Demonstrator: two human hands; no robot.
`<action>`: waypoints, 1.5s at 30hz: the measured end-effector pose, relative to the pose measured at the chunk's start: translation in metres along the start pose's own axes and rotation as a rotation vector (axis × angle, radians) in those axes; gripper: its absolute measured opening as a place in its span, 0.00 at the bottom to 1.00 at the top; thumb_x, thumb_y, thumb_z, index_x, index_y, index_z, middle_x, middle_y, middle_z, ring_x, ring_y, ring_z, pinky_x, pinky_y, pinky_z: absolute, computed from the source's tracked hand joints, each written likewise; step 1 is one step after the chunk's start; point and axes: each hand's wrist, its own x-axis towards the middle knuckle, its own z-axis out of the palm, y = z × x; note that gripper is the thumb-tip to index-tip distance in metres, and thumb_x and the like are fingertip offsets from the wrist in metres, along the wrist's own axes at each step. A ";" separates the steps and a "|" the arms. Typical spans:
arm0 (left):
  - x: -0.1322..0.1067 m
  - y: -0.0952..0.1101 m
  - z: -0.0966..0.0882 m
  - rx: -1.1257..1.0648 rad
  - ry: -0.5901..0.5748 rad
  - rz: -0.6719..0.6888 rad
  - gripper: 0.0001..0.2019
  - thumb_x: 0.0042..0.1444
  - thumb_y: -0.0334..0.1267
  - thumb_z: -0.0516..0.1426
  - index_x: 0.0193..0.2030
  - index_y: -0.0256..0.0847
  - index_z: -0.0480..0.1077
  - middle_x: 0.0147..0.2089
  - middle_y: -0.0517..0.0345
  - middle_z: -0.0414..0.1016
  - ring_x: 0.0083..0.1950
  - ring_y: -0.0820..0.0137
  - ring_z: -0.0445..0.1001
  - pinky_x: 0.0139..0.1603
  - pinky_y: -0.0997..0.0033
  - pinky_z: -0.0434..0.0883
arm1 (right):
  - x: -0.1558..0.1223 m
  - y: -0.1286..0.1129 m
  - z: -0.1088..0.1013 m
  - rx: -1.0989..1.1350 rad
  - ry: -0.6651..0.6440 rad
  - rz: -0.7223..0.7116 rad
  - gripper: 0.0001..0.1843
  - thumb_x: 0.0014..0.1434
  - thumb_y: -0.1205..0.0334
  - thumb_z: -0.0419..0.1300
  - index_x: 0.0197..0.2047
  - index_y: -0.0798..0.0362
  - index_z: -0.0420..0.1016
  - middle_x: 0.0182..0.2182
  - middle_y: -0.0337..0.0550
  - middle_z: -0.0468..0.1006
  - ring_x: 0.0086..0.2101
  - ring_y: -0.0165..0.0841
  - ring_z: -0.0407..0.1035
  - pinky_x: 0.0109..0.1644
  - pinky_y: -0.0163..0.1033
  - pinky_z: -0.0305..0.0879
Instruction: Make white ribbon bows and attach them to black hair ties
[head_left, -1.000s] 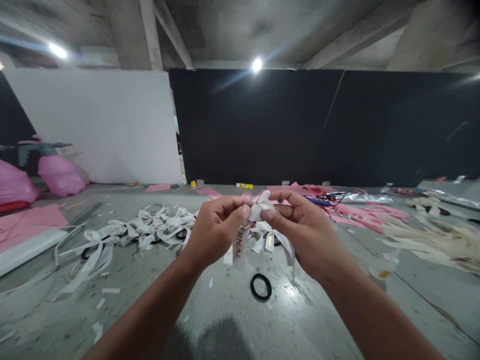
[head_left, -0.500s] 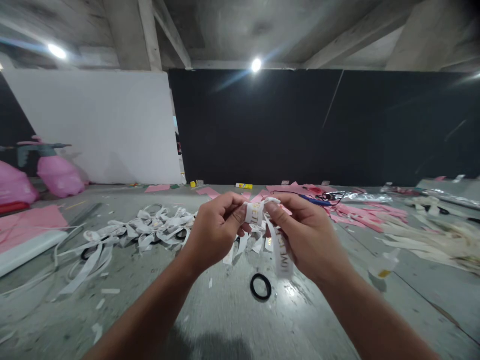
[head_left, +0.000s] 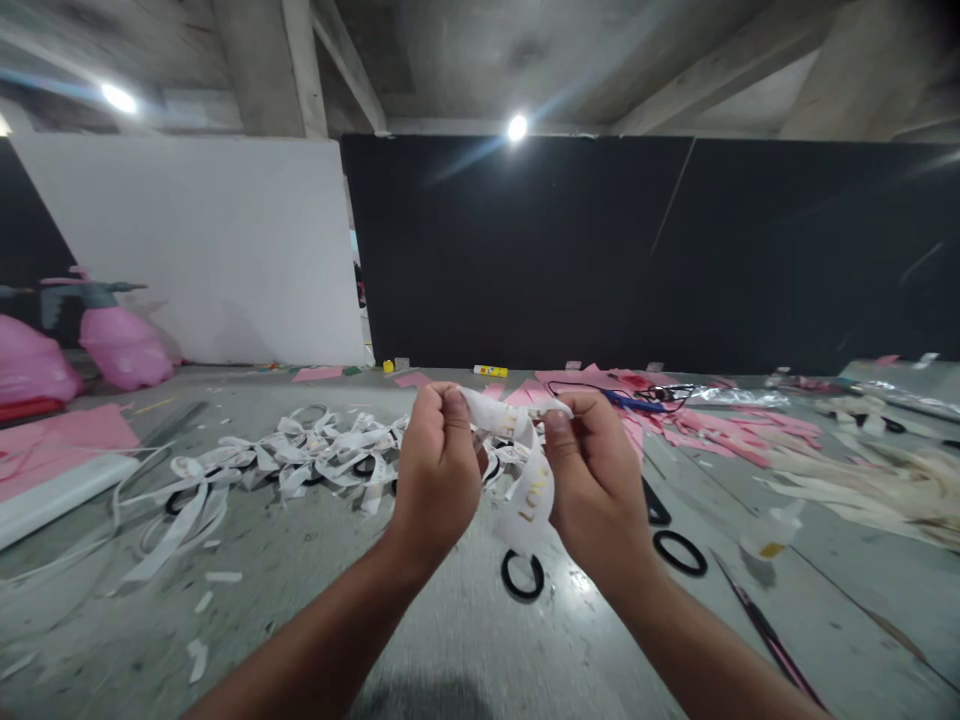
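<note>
Hands lead: left hand and right hand are each closed in a thumb-and-finger pinch on a white gold-lettered ribbon. It is raised between them, so its fold holds and its tail hangs free. Below lies a black elastic ring; beyond, a heap of ribbon bows, then pink paper scraps.

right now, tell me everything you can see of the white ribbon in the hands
The white ribbon is a flat, satin-looking strip with gold letters, partly readable as "LOV". Its upper stretch runs between the left hand and right hand, pinched by the fingertips of each. The rest curls down between them, hanging free above the grey surface.
</note>
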 end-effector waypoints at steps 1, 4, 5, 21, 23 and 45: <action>0.000 0.000 0.000 -0.011 0.016 -0.010 0.16 0.66 0.53 0.49 0.35 0.44 0.59 0.22 0.68 0.57 0.19 0.78 0.58 0.17 0.80 0.58 | 0.000 0.001 0.001 0.019 -0.020 0.008 0.11 0.70 0.51 0.53 0.39 0.48 0.64 0.26 0.38 0.67 0.23 0.33 0.61 0.26 0.38 0.58; 0.001 -0.001 0.000 0.031 0.036 0.031 0.15 0.67 0.52 0.48 0.35 0.45 0.58 0.22 0.68 0.57 0.19 0.77 0.59 0.17 0.79 0.57 | 0.002 0.000 0.002 0.128 -0.082 0.109 0.11 0.68 0.50 0.54 0.38 0.48 0.64 0.27 0.38 0.70 0.23 0.33 0.64 0.26 0.38 0.60; 0.001 -0.001 -0.001 0.062 0.033 0.069 0.15 0.68 0.51 0.47 0.35 0.45 0.59 0.23 0.68 0.59 0.20 0.77 0.60 0.19 0.79 0.59 | 0.003 -0.002 0.002 0.210 -0.112 0.195 0.11 0.68 0.51 0.55 0.37 0.49 0.64 0.27 0.38 0.70 0.23 0.33 0.65 0.26 0.38 0.61; 0.001 -0.006 0.003 -0.113 0.078 0.008 0.16 0.65 0.55 0.51 0.36 0.45 0.57 0.24 0.69 0.57 0.20 0.78 0.58 0.18 0.81 0.62 | -0.012 0.015 0.010 0.037 0.009 0.016 0.09 0.72 0.53 0.49 0.41 0.47 0.61 0.30 0.38 0.69 0.22 0.30 0.60 0.23 0.35 0.57; 0.002 -0.004 0.006 -0.198 0.139 -0.066 0.18 0.63 0.55 0.54 0.34 0.44 0.57 0.23 0.70 0.57 0.19 0.80 0.58 0.17 0.82 0.60 | -0.015 0.019 0.011 -0.036 0.026 -0.056 0.08 0.72 0.55 0.49 0.41 0.48 0.61 0.29 0.39 0.69 0.23 0.31 0.60 0.25 0.36 0.57; -0.024 -0.006 -0.009 -0.361 -0.339 -0.421 0.22 0.44 0.52 0.69 0.31 0.37 0.66 0.26 0.64 0.68 0.21 0.80 0.62 0.21 0.78 0.58 | -0.031 0.010 0.003 0.617 0.040 0.313 0.20 0.61 0.45 0.65 0.36 0.47 0.61 0.27 0.29 0.63 0.18 0.22 0.52 0.19 0.26 0.49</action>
